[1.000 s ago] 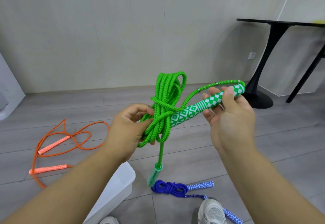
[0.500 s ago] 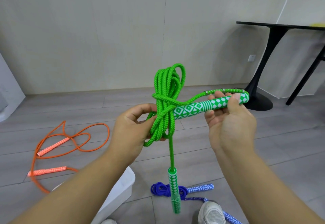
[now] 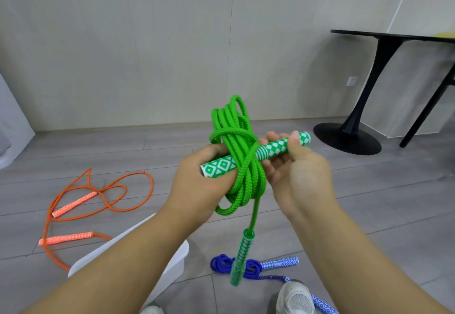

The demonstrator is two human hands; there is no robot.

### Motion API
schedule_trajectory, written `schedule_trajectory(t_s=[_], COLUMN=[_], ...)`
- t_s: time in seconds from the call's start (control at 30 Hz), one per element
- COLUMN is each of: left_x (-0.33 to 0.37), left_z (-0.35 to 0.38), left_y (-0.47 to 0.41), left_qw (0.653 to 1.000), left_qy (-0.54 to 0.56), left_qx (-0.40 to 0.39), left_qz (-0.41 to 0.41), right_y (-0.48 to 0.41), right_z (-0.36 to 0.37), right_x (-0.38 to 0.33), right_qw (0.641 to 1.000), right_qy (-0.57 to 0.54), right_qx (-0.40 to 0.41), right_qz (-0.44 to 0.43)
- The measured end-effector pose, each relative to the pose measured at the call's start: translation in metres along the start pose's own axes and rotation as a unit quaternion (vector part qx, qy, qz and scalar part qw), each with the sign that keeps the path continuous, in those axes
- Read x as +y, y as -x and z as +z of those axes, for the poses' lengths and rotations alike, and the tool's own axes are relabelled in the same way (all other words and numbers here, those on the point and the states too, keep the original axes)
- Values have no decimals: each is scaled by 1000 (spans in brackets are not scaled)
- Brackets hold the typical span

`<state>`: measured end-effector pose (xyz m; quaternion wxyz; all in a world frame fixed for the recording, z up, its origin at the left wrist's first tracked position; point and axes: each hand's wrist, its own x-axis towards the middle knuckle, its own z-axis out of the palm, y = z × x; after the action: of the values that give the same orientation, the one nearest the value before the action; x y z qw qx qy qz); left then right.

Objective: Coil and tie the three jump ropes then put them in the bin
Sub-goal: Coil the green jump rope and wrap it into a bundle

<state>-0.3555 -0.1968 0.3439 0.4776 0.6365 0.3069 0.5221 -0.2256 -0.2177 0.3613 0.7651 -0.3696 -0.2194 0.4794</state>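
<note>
grips green coil (image 3: 242, 165) with left hand (image 3: 199, 185), pinches its handle (image 3: 275, 148) with right hand (image 3: 300, 173), mid-air near bin (image 3: 181, 257). best to pull handle fully through, then snug tight, squeezing coil against slipping.

floor (image 3: 369, 202): grey planks | orange rope (image 3: 73, 204) loose | blue rope (image 3: 221, 263) coiled | white bin (image 3: 177, 259) | table base (image 3: 347, 138)

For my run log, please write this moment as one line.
left hand grips green rope coil | right hand holds handle crossing coil | blue rope coiled on floor | orange rope loose
</note>
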Motion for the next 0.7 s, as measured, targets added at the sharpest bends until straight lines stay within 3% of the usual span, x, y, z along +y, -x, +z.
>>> schedule_trajectory(t_s=[0.13, 0.27, 0.37, 0.53, 0.7], left_x=[-2, -7, -9, -6, -13], left_z=[-15, -17, -20, -21, -22], left_y=[-4, -3, -5, -5, -6], left_qw=[995, 989, 991, 985, 987], left_qy=[-93, -119, -100, -120, -114], left_qx=[-25, -80, -92, -116, -81], left_qz=[17, 25, 9, -48, -77], right_y=[-2, 0, 2, 7, 13], right_z=[-10, -13, -13, -13, -13], right_x=[-6, -4, -5, -3, 2], right_qw=[989, 976, 968, 955, 947], right_qy=[150, 209, 224, 258, 273], right_qx=[-13, -45, -80, -143, -170], right_qz=[-2, -47, -75, -28, 0])
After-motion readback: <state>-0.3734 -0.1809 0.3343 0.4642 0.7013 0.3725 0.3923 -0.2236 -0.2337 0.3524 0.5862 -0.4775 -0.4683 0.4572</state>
